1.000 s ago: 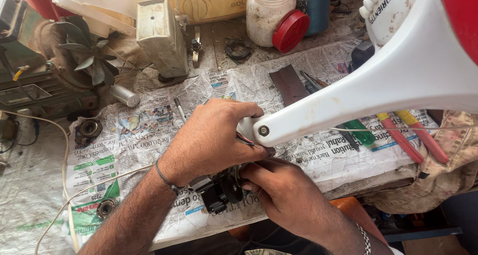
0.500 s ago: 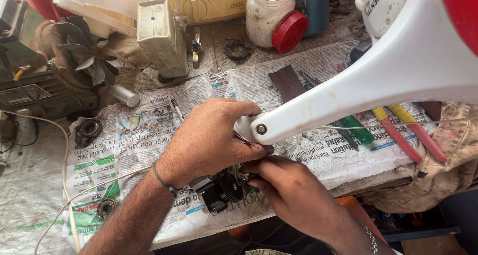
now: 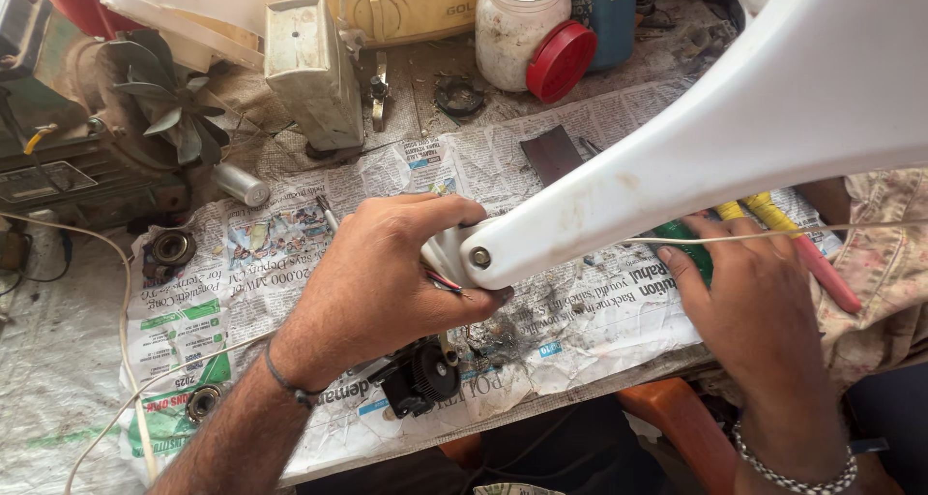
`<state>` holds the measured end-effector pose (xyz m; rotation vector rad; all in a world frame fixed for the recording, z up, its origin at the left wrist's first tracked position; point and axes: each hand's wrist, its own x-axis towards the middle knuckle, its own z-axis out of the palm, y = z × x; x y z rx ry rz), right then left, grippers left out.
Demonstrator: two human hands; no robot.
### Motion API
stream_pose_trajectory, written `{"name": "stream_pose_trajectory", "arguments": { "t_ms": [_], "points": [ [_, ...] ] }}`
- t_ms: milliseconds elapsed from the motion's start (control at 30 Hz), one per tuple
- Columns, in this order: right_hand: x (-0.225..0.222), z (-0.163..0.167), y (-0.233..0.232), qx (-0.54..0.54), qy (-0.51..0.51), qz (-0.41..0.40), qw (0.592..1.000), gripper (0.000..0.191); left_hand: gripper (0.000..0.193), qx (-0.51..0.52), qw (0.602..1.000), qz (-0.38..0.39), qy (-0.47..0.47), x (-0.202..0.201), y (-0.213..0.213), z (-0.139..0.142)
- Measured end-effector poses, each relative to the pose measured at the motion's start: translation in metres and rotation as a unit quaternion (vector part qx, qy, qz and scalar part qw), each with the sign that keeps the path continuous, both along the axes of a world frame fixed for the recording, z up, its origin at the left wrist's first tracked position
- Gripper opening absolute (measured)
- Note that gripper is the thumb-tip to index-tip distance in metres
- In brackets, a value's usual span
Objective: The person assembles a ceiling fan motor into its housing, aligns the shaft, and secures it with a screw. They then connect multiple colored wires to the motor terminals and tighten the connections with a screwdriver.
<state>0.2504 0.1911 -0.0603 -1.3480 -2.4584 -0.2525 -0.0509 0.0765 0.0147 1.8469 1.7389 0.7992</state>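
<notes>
White plastic fan arm (image 3: pixel 677 157) lies slantwise over the newspaper-covered worktop (image 3: pixel 290 253), its narrow lower end, with one screw (image 3: pixel 479 257), clasped in the grip of the left hand (image 3: pixel 387 273). Fingers wrap over that end from above; thumb and fingertips close against the underside. Thin red and black wires (image 3: pixel 443 281) emerge from the end just beneath the fingers.

Change since half a second ago: the right hand (image 3: pixel 759 311) has left the black motor part (image 3: pixel 420 379) below the arm's end, where both hands were together. It now lies to the right of the arm's end, palm down and uncurled, grasping nothing, its fingertips touching a green-handled tool (image 3: pixel 691 248) near the worktop's edge. A thin pale cord (image 3: pixel 773 234) runs across just above its knuckles. The left hand keeps the arm's end in nearly the same place. Judgement: work on the motor part is paused, and the arm is supported by one hand only.

Outward from the arm's end:
- Black motor part, just below, unheld, on the newspaper.
- Yellow-handled tools (image 3: pixel 764 208), right, beside the green one.
- Dark flat plate (image 3: pixel 551 154), above.
- White jar (image 3: pixel 517 31) with red lid (image 3: pixel 561 62) leaning on it, further above.
- Grey metal block (image 3: pixel 309 74) and fan blades (image 3: pixel 169 103), upper left.
- Bearing (image 3: pixel 172 247), left; a second bearing (image 3: pixel 203 399), lower left.
</notes>
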Motion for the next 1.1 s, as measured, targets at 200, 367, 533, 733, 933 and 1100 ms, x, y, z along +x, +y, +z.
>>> {"name": "stream_pose_trajectory", "arguments": {
  "t_ms": [200,367,533,733,933,1100],
  "points": [
    [0.036,-0.018,0.004,-0.113,0.268,-0.066,0.954,0.034,0.051,0.019,0.999,0.016,-0.021,0.0,-0.003,0.004],
    [0.057,-0.019,-0.008,-0.213,0.74,0.138,0.623,0.021,0.053,0.029,0.999,0.024,0.012,0.003,-0.001,0.003],
    [0.02,0.018,-0.05,-0.244,0.816,0.106,0.513,0.05,0.051,0.015,0.999,0.037,0.005,0.007,0.003,0.002],
    [-0.037,0.005,-0.075,-0.284,0.701,0.064,0.651,0.072,0.051,0.001,0.997,0.051,0.054,0.017,0.011,0.001],
    [-0.058,-0.01,-0.064,-0.324,0.721,0.152,0.593,0.076,0.053,-0.035,0.996,0.058,0.057,0.017,0.016,0.001],
    [-0.069,-0.005,-0.062,-0.332,0.706,0.151,0.607,0.077,0.054,-0.044,0.996,0.058,0.046,0.015,0.017,0.0]
  ]
}}
